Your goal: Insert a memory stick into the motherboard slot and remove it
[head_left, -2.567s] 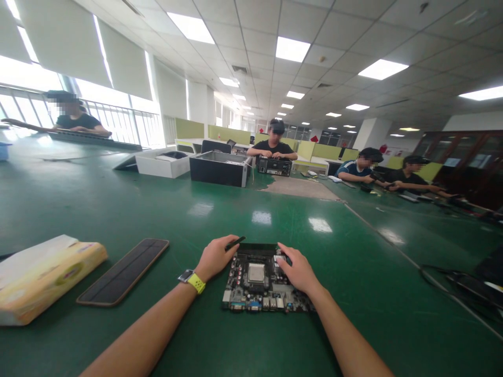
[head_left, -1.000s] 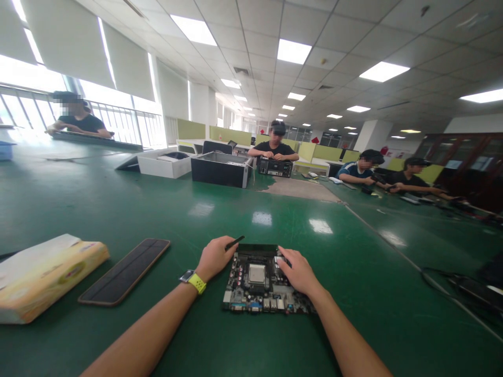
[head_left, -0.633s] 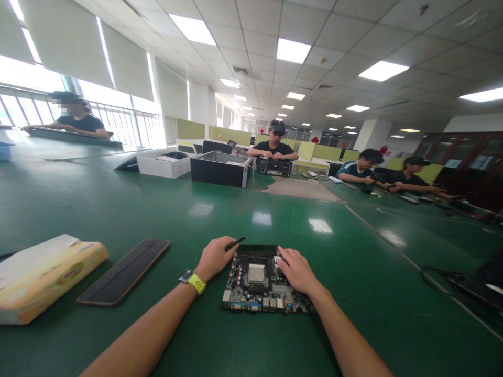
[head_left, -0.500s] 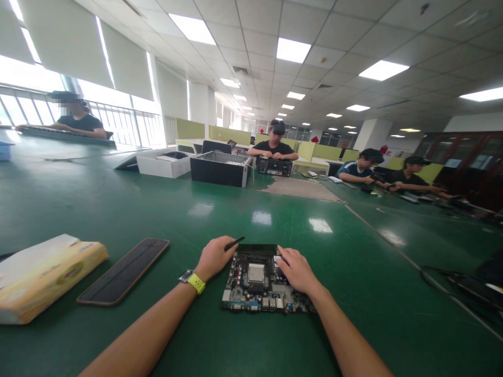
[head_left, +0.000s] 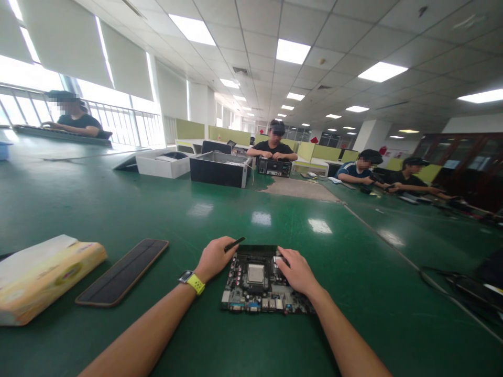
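A motherboard (head_left: 257, 301) lies on the green table in front of me, its port side towards me. A silver square processor (head_left: 256, 274) sits in its socket. My left hand (head_left: 214, 257), with a yellow-green watch strap at the wrist, is closed at the board's far left corner. Between its thumb and fingers is a slim dark strip (head_left: 237, 243), pointing up and to the right; its exact kind does not show. My right hand (head_left: 296, 269) grips the board's right side, fingers at the far right corner and thumb over the parts there.
To the left lie a phone (head_left: 123, 272) and a yellow tissue pack (head_left: 51, 280). Further back stand an open computer case (head_left: 218, 172) and a white box (head_left: 163, 166). Several people sit around the table (head_left: 165, 209). Dark cables (head_left: 456, 283) lie at the right.
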Action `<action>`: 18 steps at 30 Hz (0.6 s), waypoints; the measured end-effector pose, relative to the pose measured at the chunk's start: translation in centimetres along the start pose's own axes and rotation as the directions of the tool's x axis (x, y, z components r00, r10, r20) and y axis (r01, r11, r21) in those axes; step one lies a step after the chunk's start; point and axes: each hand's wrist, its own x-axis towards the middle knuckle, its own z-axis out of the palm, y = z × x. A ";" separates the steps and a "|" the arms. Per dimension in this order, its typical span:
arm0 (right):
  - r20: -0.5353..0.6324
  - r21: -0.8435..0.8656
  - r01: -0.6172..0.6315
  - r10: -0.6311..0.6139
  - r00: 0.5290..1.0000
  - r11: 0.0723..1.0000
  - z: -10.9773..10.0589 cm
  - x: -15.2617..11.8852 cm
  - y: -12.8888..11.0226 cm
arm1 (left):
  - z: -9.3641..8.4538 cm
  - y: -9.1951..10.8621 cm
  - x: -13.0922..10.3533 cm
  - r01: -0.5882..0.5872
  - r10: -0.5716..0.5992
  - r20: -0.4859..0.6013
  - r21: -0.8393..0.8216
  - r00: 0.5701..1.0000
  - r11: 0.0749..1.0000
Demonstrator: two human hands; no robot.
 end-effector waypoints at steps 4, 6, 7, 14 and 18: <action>-0.001 0.007 -0.002 0.002 1.000 1.000 -0.1 0.0 -0.1 | 0.0 -0.1 0.0 0.014 -0.014 -0.003 0.011 1.000 1.000; -0.002 0.008 -0.004 0.004 1.000 1.000 -0.1 0.0 0.0 | 0.0 -0.1 0.0 0.019 -0.019 0.000 0.018 1.000 1.000; -0.003 0.009 -0.004 0.004 1.000 1.000 0.0 0.0 0.0 | 0.0 -0.1 0.0 0.021 -0.021 0.002 0.021 1.000 1.000; -0.010 0.017 0.004 -0.003 1.000 1.000 0.1 0.1 0.2 | -0.1 0.0 0.0 0.016 -0.015 -0.015 0.026 1.000 1.000; -0.022 0.024 0.010 -0.009 1.000 1.000 0.2 0.1 0.3 | 0.0 0.0 0.1 0.025 -0.025 -0.012 0.029 1.000 0.999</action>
